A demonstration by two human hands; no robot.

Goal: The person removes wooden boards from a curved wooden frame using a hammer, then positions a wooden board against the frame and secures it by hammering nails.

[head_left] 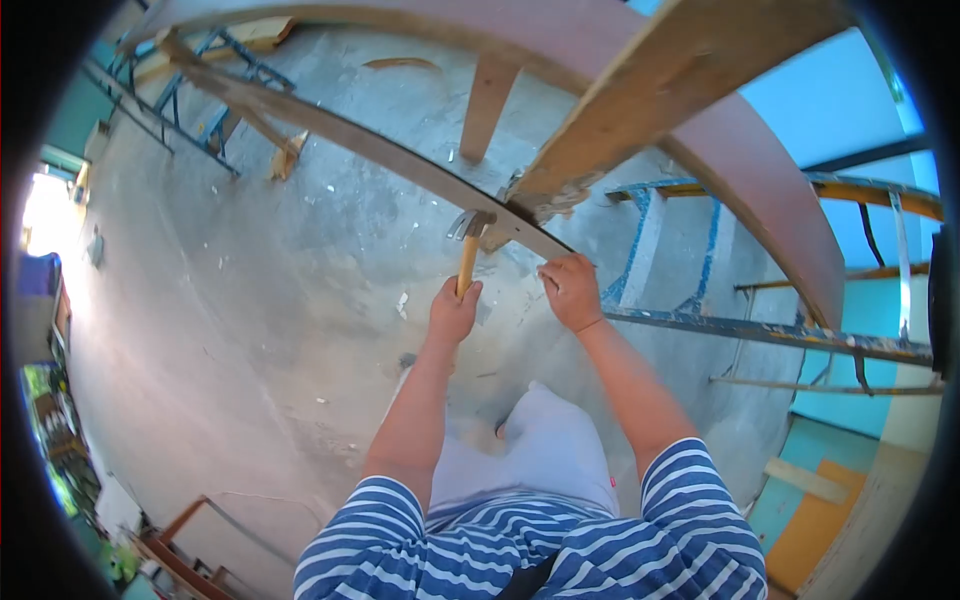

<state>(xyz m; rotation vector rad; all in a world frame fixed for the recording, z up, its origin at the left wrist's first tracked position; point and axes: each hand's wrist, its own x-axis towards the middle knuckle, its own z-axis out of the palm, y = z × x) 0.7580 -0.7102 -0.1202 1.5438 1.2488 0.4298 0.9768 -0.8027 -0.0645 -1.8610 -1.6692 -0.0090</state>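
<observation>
My left hand (454, 314) is wrapped round the wooden handle of a claw hammer (467, 262). The hammer stands head up, its metal head in front of the face of a long narrow board (400, 170); I cannot tell whether they touch. My right hand (574, 292) is closed, fingertips pinched together just below the board's right end. Whatever those fingers hold, if anything, is too small or hidden to name. Behind the board, a thick wooden plank (640, 95) slants up to the right from near the hammer head.
A curved pinkish panel (760, 190) arches overhead behind the plank. To the right is a paint-spattered blue metal frame like a ladder (720, 322); another blue metal stand (170, 125) is at the far left. Scraps lie on the concrete floor (250, 300). A brown wooden frame (185, 520) is lower left.
</observation>
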